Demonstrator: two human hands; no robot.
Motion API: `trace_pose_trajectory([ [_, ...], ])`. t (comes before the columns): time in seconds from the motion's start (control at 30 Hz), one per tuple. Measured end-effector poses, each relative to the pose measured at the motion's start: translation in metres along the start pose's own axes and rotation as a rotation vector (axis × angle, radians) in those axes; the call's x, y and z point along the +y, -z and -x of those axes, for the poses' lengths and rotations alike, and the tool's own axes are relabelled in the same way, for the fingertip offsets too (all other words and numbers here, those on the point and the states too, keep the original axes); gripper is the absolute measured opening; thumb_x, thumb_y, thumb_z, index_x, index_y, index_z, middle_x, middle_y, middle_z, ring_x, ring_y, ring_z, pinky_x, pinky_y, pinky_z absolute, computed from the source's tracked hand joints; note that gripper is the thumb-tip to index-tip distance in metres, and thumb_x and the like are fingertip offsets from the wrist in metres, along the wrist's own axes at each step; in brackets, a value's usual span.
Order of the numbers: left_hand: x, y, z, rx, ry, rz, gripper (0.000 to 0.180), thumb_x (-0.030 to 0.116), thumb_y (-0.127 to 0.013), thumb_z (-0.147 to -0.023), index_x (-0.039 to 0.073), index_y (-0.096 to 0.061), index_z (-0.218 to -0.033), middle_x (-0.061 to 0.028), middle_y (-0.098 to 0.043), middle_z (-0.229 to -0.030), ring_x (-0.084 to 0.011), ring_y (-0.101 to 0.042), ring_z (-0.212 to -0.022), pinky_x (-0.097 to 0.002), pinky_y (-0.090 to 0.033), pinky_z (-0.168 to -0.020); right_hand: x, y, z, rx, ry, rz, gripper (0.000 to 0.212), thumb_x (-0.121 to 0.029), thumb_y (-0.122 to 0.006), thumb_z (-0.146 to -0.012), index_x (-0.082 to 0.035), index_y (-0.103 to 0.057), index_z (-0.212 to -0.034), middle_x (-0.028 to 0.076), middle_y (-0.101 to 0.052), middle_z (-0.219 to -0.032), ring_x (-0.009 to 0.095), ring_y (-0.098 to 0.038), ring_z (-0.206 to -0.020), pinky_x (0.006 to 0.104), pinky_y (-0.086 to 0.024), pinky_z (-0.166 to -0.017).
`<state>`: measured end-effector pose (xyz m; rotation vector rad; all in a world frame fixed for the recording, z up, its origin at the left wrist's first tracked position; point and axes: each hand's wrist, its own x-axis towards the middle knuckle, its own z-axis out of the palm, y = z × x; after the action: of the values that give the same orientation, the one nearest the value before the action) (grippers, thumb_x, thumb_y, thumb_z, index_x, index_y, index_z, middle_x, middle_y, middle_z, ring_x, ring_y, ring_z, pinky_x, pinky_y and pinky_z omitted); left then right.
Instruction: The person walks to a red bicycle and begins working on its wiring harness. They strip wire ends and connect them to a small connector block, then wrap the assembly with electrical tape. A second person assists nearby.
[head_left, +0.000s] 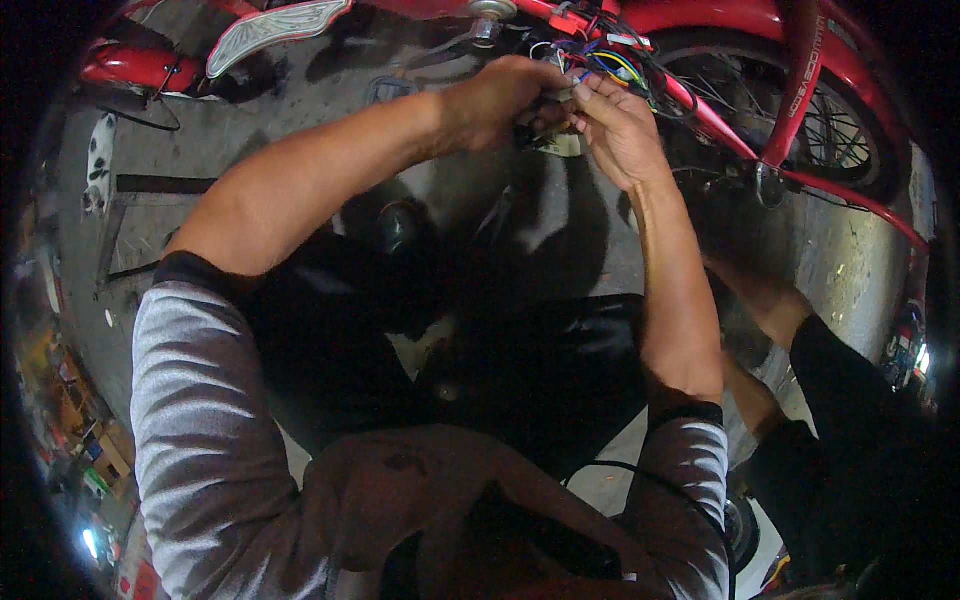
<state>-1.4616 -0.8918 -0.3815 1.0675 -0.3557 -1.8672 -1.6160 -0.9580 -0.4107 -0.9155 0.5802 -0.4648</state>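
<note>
My left hand point(498, 103) and my right hand point(622, 128) meet at the top of the view, fingertips almost touching. Both are closed in a pinch around thin electrical wires point(622, 68) in yellow, blue, white and other colours. The wires come out in a loose bundle beside a red metal frame tube point(705, 118) of a bicycle or motorbike. Exactly which strand each hand grips is hidden by the fingers. A small red connector point(568, 22) sits just above the hands among the wires.
At the right, a spoked wheel point(835, 130) stands under a red fender. Another person's arm point(765, 300) reaches in lower right. A red part with a silver panel point(275, 35) lies upper left, above a dark metal stand point(160, 185). Boxes point(110, 455) clutter the far left.
</note>
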Motion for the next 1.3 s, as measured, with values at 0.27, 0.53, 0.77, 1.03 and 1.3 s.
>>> trace_pose_trajectory([
  [0.27, 0.018, 0.021, 0.003, -0.123, 0.144, -0.341, 0.018, 0.027, -0.053, -0.082, 0.01, -0.061, -0.081, 0.0021, -0.055, -0.069, -0.0066, -0.041, -0.054, -0.0223, -0.031, -0.05, -0.001, -0.006, 0.003, 0.026, -0.044, 0.123, 0.025, -0.009, -0.057, -0.086, 0.002, -0.054, -0.108, 0.007, -0.06, -0.1, 0.015, -0.056, -0.091, 0.0265, -0.041, -0.077],
  [0.53, 0.008, 0.022, -0.008, -0.083, 0.129, -0.308, 0.019, 0.026, -0.053, -0.084, 0.009, -0.061, -0.08, 0.0014, -0.054, -0.065, -0.0079, -0.045, -0.054, -0.0234, -0.033, -0.045, 0.008, -0.007, 0.002, 0.041, -0.003, 0.101, 0.024, -0.008, -0.063, -0.08, -0.003, -0.057, -0.103, 0.003, -0.061, -0.091, 0.011, -0.056, -0.079, 0.0244, -0.043, -0.073],
  [0.77, 0.003, 0.011, 0.003, 0.003, 0.061, -0.201, 0.016, 0.023, -0.054, -0.083, 0.008, -0.059, -0.081, 0.0001, -0.055, -0.066, -0.0061, -0.042, -0.051, -0.0213, -0.032, -0.045, 0.005, -0.004, 0.001, 0.036, 0.01, 0.158, 0.026, -0.007, -0.062, -0.081, -0.002, -0.057, -0.106, 0.004, -0.062, -0.092, 0.011, -0.058, -0.081, 0.024, -0.045, -0.075],
  [1.03, 0.02, 0.027, -0.008, -0.112, 0.143, -0.334, 0.014, 0.021, -0.056, -0.08, 0.008, -0.059, -0.079, -0.0035, -0.058, -0.068, -0.0066, -0.041, -0.048, -0.0207, -0.031, -0.044, -0.002, -0.008, 0.001, -0.057, -0.018, 0.062, 0.027, -0.004, -0.055, -0.084, 0.002, -0.053, -0.111, 0.009, -0.061, -0.101, 0.017, -0.057, -0.088, 0.0281, -0.044, -0.08],
  [1.3, 0.01, 0.012, 0.01, -0.016, 0.02, -0.304, 0.019, 0.033, -0.055, -0.084, 0.014, -0.058, -0.085, 0.0027, -0.052, -0.065, -0.0067, -0.042, -0.052, -0.0234, -0.031, -0.045, 0.002, -0.001, -0.001, -0.002, -0.038, 0.039, 0.028, -0.006, -0.06, -0.083, -0.001, -0.054, -0.11, 0.008, -0.061, -0.102, 0.016, -0.06, -0.09, 0.0305, -0.047, -0.084],
])
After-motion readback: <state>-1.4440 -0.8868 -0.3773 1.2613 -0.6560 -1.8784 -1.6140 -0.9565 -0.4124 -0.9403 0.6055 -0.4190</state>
